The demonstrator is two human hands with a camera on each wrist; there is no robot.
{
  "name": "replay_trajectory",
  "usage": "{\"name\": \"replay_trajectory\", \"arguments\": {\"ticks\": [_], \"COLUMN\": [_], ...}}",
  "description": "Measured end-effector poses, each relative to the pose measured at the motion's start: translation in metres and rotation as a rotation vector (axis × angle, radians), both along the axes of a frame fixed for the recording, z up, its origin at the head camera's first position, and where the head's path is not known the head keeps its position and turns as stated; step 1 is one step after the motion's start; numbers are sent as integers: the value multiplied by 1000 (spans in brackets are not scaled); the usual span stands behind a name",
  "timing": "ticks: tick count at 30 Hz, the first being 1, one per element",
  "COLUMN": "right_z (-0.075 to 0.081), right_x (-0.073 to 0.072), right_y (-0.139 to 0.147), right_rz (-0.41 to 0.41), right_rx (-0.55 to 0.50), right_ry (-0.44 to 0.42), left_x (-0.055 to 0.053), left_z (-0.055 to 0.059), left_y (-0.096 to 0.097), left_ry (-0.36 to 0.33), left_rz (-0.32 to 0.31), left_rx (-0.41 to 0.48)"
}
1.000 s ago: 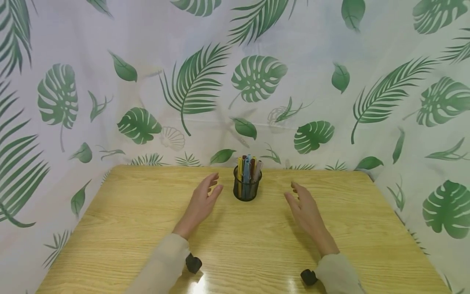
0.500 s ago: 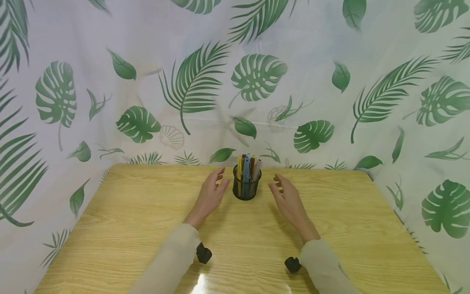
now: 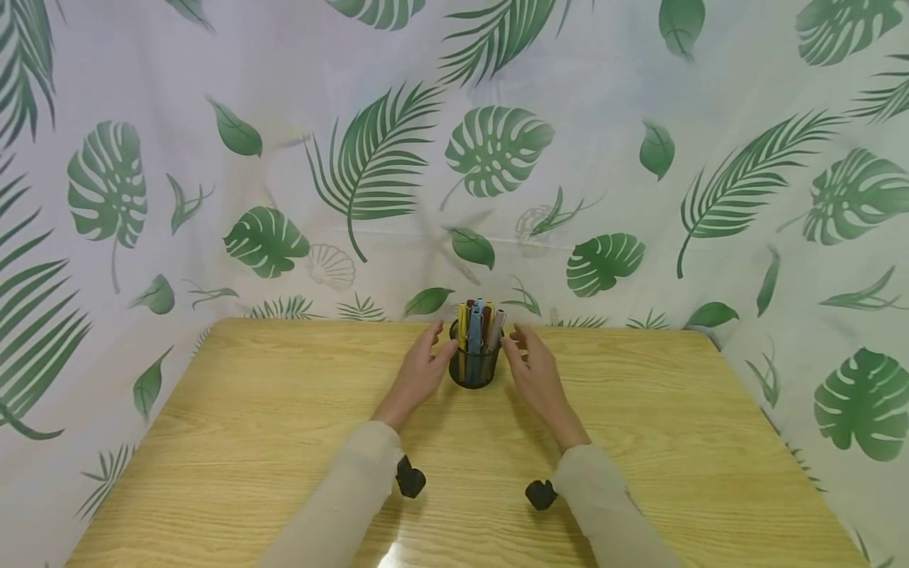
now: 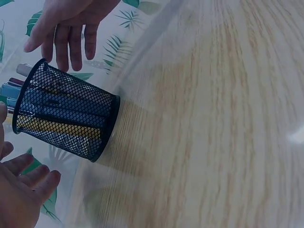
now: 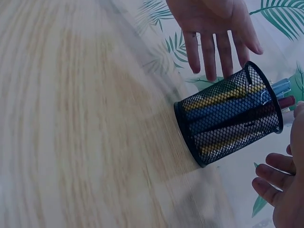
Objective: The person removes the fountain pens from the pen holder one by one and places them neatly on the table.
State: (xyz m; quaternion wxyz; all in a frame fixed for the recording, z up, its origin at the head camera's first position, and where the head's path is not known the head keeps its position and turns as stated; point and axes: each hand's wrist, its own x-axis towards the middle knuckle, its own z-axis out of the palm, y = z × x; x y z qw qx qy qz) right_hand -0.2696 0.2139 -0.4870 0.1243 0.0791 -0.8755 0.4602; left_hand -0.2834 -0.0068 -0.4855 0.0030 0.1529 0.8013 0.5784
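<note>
While the black mesh pen holder (image 3: pixel 474 374), filled with coloured pens (image 3: pixel 476 325), was stood upright on the wood-grain table (image 3: pixel 470 465), the left hand (image 3: pixel 420 369) was held just left of it and the right hand (image 3: pixel 536 372) just right, both relaxed and unclenched; whether it was touched could not be told.

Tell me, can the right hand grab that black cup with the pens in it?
Probably yes: the right hand is close beside the black cup, with its palm facing it, and nothing shows in the way between them.
</note>
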Motion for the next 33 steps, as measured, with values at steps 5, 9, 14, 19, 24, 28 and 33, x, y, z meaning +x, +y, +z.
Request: {"name": "replay_trajectory", "arguments": {"ticks": [5, 9, 14, 19, 24, 28, 33], "right_z": [1, 0, -2, -4, -6, -9, -13], "right_x": [-4, -8, -9, -9, -8, -8, -7], "right_y": [-9, -15, -21, -23, -24, -24, -24], "right_rz": [2, -7, -13, -15, -19, -22, -16], "right_rx": [-41, -47, -69, -86, -104, -127, -161], "right_ry": [-15, -4, -3, -13, -8, -6, 4], "left_x": [-2, -3, -2, -3, -3, -3, -4], "left_z": [-1, -3, -6, -9, -10, -9, -7], "left_y": [6, 10, 15, 19, 19, 19, 16], "left_ry": [-18, -26, -33, -42, -50, -78, -118], "left_rz": [1, 2, 23, 34, 41, 51, 36], "left_rx": [24, 41, 63, 70, 73, 77, 101]}}
